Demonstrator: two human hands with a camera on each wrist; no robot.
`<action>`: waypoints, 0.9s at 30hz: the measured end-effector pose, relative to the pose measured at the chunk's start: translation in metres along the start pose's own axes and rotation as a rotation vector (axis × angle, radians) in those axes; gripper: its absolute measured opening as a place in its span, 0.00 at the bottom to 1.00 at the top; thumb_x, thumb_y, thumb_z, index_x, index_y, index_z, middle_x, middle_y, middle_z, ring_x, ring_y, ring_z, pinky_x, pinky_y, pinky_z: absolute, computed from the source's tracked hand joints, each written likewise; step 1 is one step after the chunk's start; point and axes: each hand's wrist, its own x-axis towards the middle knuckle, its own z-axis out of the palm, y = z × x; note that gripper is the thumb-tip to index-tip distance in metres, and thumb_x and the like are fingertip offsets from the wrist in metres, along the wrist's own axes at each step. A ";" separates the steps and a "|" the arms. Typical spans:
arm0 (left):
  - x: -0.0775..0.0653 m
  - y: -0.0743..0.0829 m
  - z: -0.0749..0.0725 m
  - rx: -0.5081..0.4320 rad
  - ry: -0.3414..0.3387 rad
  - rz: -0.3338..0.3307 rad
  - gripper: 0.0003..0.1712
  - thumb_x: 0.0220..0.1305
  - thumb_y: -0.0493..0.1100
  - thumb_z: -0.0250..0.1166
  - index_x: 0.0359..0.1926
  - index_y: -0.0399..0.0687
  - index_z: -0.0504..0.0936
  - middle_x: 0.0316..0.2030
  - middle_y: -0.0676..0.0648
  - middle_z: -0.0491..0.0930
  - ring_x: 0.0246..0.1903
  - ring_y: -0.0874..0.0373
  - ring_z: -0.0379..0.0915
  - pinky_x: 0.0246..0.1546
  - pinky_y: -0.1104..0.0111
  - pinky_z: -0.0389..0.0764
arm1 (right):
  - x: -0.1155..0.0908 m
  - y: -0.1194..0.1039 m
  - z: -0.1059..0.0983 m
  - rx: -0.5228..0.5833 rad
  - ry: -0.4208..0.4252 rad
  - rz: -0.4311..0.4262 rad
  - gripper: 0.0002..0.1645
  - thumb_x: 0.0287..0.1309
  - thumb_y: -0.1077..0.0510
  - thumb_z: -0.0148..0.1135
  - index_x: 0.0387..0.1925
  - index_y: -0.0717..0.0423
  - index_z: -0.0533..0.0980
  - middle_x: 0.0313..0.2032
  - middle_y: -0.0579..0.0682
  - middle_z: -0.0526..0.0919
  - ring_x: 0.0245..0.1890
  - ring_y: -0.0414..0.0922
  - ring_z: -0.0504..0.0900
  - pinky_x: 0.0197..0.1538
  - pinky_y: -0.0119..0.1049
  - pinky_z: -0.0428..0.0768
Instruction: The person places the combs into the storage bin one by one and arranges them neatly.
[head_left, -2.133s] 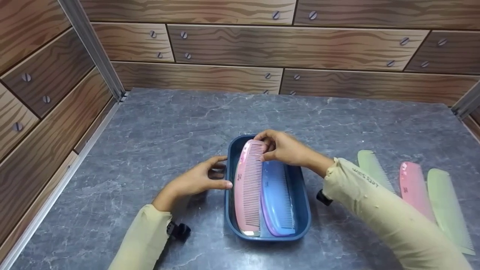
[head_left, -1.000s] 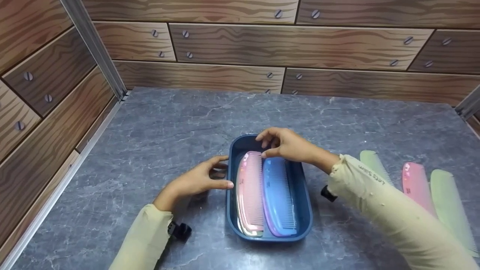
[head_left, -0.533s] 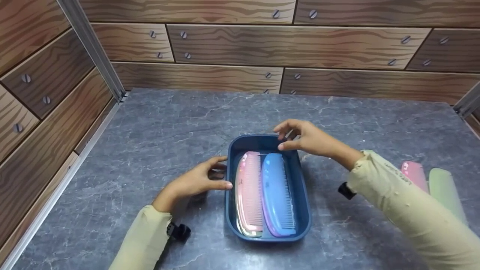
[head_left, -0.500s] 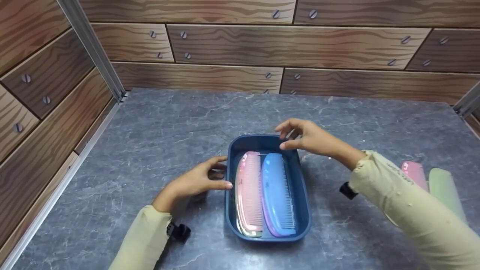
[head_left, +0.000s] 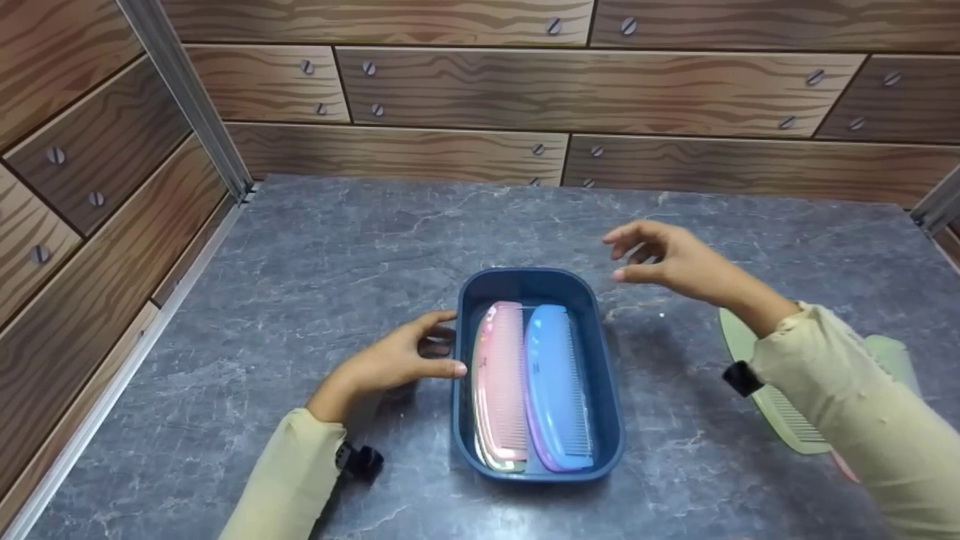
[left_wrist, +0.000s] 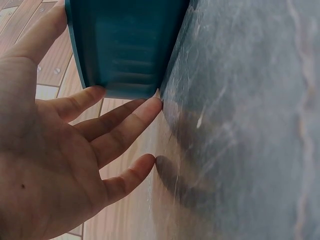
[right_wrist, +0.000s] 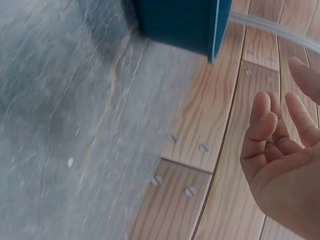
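A deep blue tub (head_left: 611, 420) stands on the table. Inside it a pink comb (head_left: 499, 382) lies on the left over a greenish edge. Beside that lies a blue comb (head_left: 555, 390) with a purple edge beneath. My left hand (head_left: 397, 356) rests against the tub's left side, thumb at the rim. In the left wrist view, its fairly straight fingers (left_wrist: 125, 132) touch the tub's wall and the tabletop. My right hand (head_left: 675, 262) is in the air to the right of the tub, loosely bent and holding nothing.
On the table at the right, partly under my right sleeve, lie a green comb (head_left: 787, 420), another green comb (head_left: 892, 360) and a sliver of pink comb (head_left: 845, 466). Wood-patterned walls (head_left: 480, 90) bound the table at the back and left.
My right hand let go of the pink comb, which settled in the tub, then moved up and right out of the tub. My left hand has stayed at the tub's side.
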 end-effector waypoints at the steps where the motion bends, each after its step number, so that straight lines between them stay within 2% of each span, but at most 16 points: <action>1: 0.000 0.000 0.000 -0.001 0.000 0.002 0.51 0.57 0.52 0.71 0.74 0.45 0.53 0.67 0.34 0.65 0.65 0.40 0.66 0.64 0.54 0.72 | -0.002 0.003 -0.003 -0.004 0.006 0.004 0.26 0.59 0.59 0.66 0.59 0.57 0.73 0.44 0.50 0.78 0.36 0.35 0.78 0.36 0.27 0.78; 8: 0.000 0.000 -0.001 -0.004 0.005 -0.007 0.50 0.58 0.51 0.71 0.74 0.46 0.53 0.66 0.35 0.65 0.65 0.41 0.66 0.64 0.54 0.72 | -0.016 0.025 -0.016 -0.026 0.024 0.033 0.28 0.58 0.58 0.67 0.59 0.59 0.72 0.44 0.45 0.77 0.37 0.33 0.77 0.36 0.27 0.78; 16: -0.001 -0.001 0.000 -0.004 0.001 -0.004 0.52 0.57 0.53 0.71 0.74 0.46 0.53 0.66 0.35 0.65 0.65 0.41 0.66 0.64 0.54 0.72 | -0.033 0.048 -0.027 -0.049 0.027 0.105 0.29 0.61 0.55 0.65 0.62 0.57 0.70 0.50 0.52 0.76 0.40 0.32 0.77 0.40 0.27 0.79; 20: 0.000 -0.001 0.000 -0.015 -0.012 0.005 0.52 0.57 0.53 0.71 0.75 0.46 0.52 0.66 0.35 0.65 0.66 0.40 0.65 0.64 0.53 0.72 | -0.040 0.059 -0.033 -0.048 0.028 0.124 0.30 0.61 0.55 0.65 0.63 0.57 0.69 0.50 0.50 0.76 0.41 0.31 0.76 0.41 0.25 0.78; 25: 0.000 -0.001 0.000 -0.007 -0.007 0.005 0.52 0.57 0.53 0.71 0.74 0.46 0.52 0.66 0.35 0.65 0.65 0.40 0.66 0.64 0.54 0.72 | -0.050 0.075 -0.039 -0.043 0.028 0.143 0.32 0.61 0.55 0.65 0.64 0.60 0.67 0.52 0.54 0.76 0.42 0.29 0.76 0.42 0.23 0.78; 27: 0.000 0.000 0.000 -0.008 -0.002 -0.006 0.52 0.57 0.53 0.71 0.74 0.47 0.53 0.66 0.36 0.65 0.65 0.41 0.66 0.64 0.54 0.72 | -0.054 0.081 -0.041 -0.040 0.031 0.155 0.33 0.61 0.55 0.65 0.64 0.60 0.66 0.52 0.52 0.76 0.42 0.29 0.76 0.43 0.23 0.78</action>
